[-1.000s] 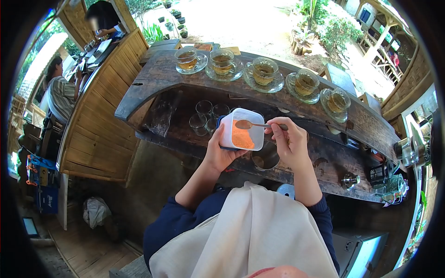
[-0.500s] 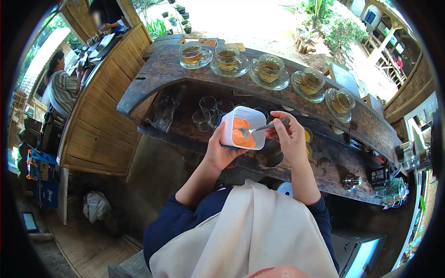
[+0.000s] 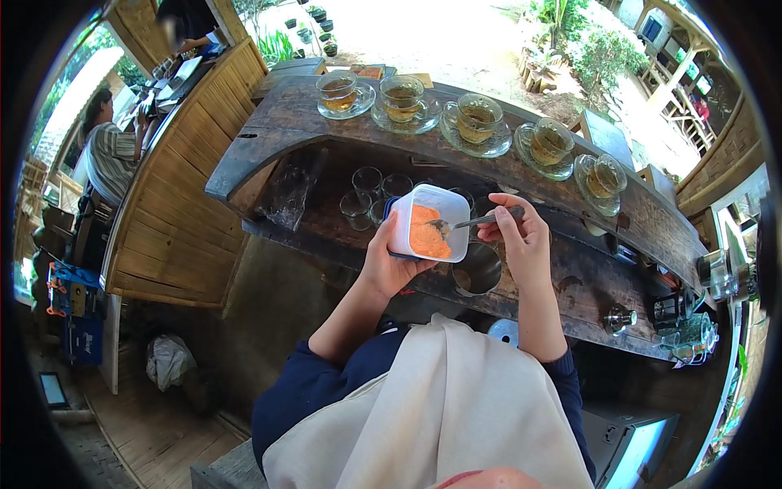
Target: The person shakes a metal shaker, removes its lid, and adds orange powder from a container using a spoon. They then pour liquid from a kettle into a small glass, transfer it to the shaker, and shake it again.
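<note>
My left hand (image 3: 388,265) is wrapped round a white plastic container (image 3: 444,202), tilted so that its opening faces me. Orange powder (image 3: 425,237) lies inside, heaped toward the left side. Between the thumb and fingers of my right hand (image 3: 520,231) is the handle of a metal spoon (image 3: 481,219), whose bowl rests in the powder. Below and right of the container stands a metal pot (image 3: 478,270), partly hidden by it. Empty glasses (image 3: 366,181) stand on the lower shelf behind the container.
Several glass cups of amber drink (image 3: 478,119) on saucers line the upper wooden counter (image 3: 285,114). A glass jar (image 3: 619,318) stands at the lower shelf's right. A person in a striped top (image 3: 112,155) sits at the left, and another person's hand (image 3: 194,45) shows behind.
My right hand has shifted slightly right, and the spoon's bowl has moved right and up within the powder. The container stays nearly where it was.
</note>
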Motion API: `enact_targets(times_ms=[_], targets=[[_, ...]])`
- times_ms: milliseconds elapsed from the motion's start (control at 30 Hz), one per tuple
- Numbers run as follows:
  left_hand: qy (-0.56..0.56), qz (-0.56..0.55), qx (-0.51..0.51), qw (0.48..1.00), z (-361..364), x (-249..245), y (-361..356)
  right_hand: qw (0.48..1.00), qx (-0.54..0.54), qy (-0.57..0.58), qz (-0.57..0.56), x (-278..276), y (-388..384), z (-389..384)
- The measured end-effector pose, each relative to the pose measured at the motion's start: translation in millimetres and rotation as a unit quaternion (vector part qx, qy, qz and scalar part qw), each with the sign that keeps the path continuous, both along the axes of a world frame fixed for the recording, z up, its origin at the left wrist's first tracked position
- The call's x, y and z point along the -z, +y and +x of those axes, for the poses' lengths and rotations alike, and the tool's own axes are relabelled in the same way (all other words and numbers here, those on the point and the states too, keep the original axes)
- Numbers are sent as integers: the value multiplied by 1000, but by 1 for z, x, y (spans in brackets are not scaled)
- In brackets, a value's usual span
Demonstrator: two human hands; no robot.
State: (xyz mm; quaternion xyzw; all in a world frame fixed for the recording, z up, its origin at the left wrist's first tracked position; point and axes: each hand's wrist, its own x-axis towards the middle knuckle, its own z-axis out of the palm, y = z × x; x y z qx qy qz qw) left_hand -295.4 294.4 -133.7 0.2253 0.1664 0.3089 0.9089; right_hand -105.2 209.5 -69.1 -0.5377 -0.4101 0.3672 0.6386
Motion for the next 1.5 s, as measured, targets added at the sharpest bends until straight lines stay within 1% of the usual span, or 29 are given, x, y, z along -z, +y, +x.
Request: enact_targets(times_ms=[300, 400, 633, 833, 933, 1100, 1300, 1500], targets=[[7, 3, -1, 1000, 1, -2, 0, 999, -6, 44, 12, 4, 2, 2], [2, 2, -4, 1000, 1, -2, 1, 999, -3, 46, -1, 6, 3, 4], [8, 4, -4, 1000, 3, -2, 0, 999, -23, 21, -15, 1, 1, 2], [11, 2, 2, 1000, 4, -1, 1, 999, -29, 16, 9, 4, -1, 7], [4, 4, 5, 1000, 5, -1, 0, 999, -23, 28, 18, 3, -1, 7], [3, 6, 6, 1000, 5, 0, 1, 997, -2, 81, 0, 3, 0, 11], [-7, -16, 7, 1000, 3, 0, -6, 994, 7, 112, -2, 8, -7, 15], [-26, -15, 16, 999, 2, 3, -4, 993, 20, 118, 10, 4, -14, 19]])
